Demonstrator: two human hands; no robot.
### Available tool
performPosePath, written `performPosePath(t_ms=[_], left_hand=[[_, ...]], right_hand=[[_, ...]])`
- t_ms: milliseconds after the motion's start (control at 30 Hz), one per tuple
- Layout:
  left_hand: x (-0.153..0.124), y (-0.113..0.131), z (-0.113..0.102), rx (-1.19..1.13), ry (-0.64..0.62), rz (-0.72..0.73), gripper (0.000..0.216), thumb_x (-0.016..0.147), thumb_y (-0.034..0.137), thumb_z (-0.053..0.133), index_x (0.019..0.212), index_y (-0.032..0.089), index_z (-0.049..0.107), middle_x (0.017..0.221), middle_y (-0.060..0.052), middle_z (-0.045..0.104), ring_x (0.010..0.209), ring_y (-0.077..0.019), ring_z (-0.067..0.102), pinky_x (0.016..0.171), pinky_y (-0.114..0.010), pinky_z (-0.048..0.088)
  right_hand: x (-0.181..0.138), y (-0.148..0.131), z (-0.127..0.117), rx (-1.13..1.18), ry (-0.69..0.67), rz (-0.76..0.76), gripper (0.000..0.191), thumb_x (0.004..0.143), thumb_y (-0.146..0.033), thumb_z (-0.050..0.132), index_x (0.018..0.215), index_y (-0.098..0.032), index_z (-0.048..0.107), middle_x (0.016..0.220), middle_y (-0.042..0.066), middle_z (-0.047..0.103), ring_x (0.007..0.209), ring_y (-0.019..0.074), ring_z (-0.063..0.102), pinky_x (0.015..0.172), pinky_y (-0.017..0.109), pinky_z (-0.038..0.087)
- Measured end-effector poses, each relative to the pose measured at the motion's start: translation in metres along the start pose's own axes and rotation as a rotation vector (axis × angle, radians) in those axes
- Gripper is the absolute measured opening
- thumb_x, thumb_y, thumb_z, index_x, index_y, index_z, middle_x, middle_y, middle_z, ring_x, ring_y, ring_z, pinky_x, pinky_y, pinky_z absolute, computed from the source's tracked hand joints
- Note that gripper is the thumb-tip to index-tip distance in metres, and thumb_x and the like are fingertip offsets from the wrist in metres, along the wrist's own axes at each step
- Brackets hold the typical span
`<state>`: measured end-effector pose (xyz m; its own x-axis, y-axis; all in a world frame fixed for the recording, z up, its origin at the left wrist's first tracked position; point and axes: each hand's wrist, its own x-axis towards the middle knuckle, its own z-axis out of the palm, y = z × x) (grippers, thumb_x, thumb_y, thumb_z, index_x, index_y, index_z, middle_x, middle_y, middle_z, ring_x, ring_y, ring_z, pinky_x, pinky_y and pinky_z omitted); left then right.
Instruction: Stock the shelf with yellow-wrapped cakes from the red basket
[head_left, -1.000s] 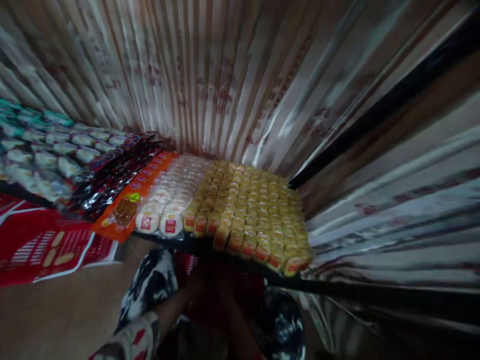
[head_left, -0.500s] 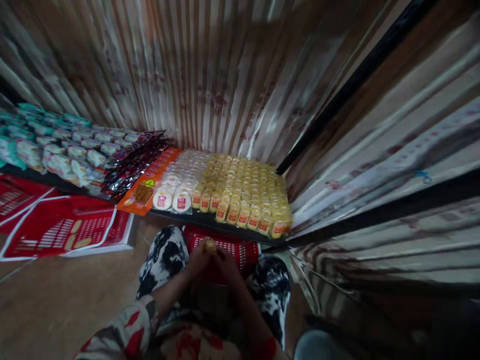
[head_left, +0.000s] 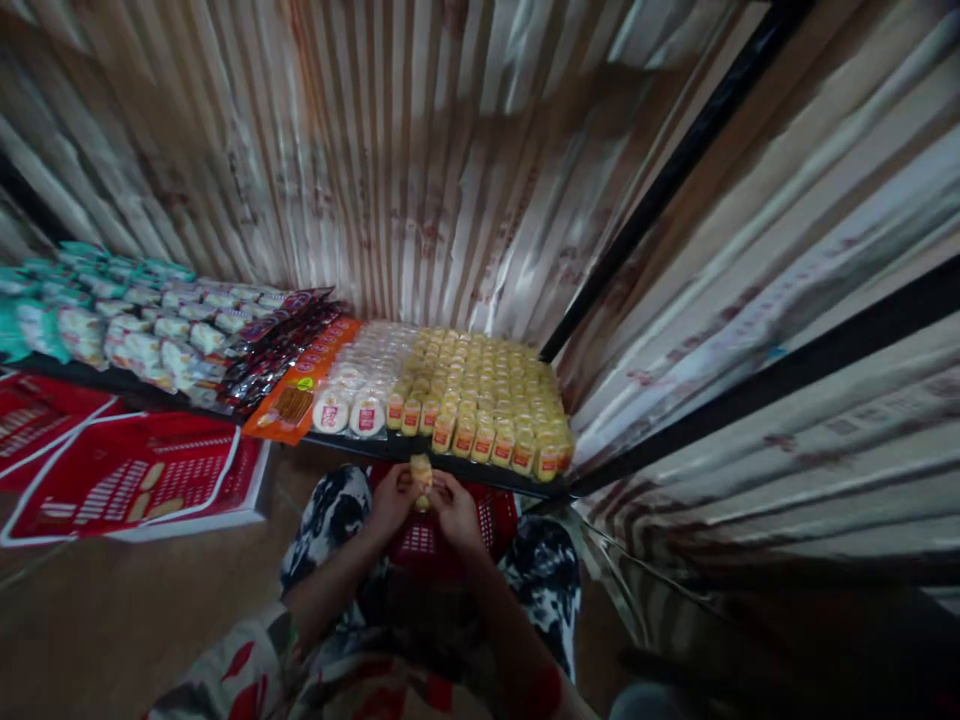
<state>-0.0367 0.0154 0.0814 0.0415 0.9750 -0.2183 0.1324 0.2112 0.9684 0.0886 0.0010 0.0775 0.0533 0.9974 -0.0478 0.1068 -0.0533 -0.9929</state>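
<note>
Both hands meet in front of the shelf, over a red box between my knees. Closed on one side of a small yellow wrapped snack (head_left: 421, 470) is my left hand (head_left: 394, 500). My right hand (head_left: 456, 508) pinches the same snack from the other side. It stands upright between the fingertips; its lower part is partly covered by them. Just beyond, rows of yellow wrapped snacks (head_left: 495, 400) with red-and-yellow labels fill the right end of the shelf. The red box (head_left: 491, 515) has a white grid print and is partly hidden by my arms.
Left along the dark shelf edge (head_left: 352, 447) sit round white packs (head_left: 367, 414), an orange packet (head_left: 289, 400), dark red packets (head_left: 277, 355) and white-and-teal packets (head_left: 112, 320). Red printed boxes (head_left: 187, 470) stand on the floor. Striped curtains (head_left: 420, 180) and black poles (head_left: 675, 190) surround the shelf.
My hands have risen slightly and opened outward around the snack, so more of it shows upright. The camera view has shifted a little, with the shelf goods appearing lower.
</note>
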Motion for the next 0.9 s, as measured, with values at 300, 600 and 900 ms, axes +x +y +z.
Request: performPosePath(t_ms=[300, 600, 900], left_hand=[[0.026, 0.031, -0.002, 0.179, 0.179, 0.119, 0.030, 0.078, 0.019, 0.054, 0.108, 0.015, 0.054, 0.089, -0.004, 0.067, 0.080, -0.0137, 0.062, 0.077, -0.026, 0.049], [0.062, 0.047, 0.001, 0.421, 0.330, 0.305, 0.034, 0.078, 0.016, 0.055, 0.111, 0.015, 0.056, 0.098, -0.008, 0.063, 0.089, -0.0193, 0.060, 0.083, -0.034, 0.048], [0.064, 0.044, 0.011, 0.469, 0.322, 0.292, 0.032, 0.080, 0.018, 0.054, 0.112, 0.017, 0.055, 0.104, -0.008, 0.064, 0.103, -0.0216, 0.057, 0.092, -0.037, 0.044]], right_hand=[[0.015, -0.019, 0.000, -0.290, 0.209, -0.163, 0.034, 0.082, -0.031, 0.044, 0.106, -0.015, 0.062, 0.110, 0.012, 0.062, 0.096, 0.0196, 0.059, 0.082, 0.031, 0.049], [0.038, -0.009, -0.011, -0.488, 0.259, -0.271, 0.039, 0.084, -0.026, 0.039, 0.113, -0.015, 0.062, 0.106, 0.012, 0.064, 0.097, 0.0203, 0.059, 0.089, 0.035, 0.046], [0.038, 0.012, -0.010, -0.508, 0.293, -0.338, 0.041, 0.088, -0.027, 0.035, 0.122, -0.015, 0.056, 0.104, 0.013, 0.064, 0.089, 0.0184, 0.061, 0.084, 0.033, 0.049]])
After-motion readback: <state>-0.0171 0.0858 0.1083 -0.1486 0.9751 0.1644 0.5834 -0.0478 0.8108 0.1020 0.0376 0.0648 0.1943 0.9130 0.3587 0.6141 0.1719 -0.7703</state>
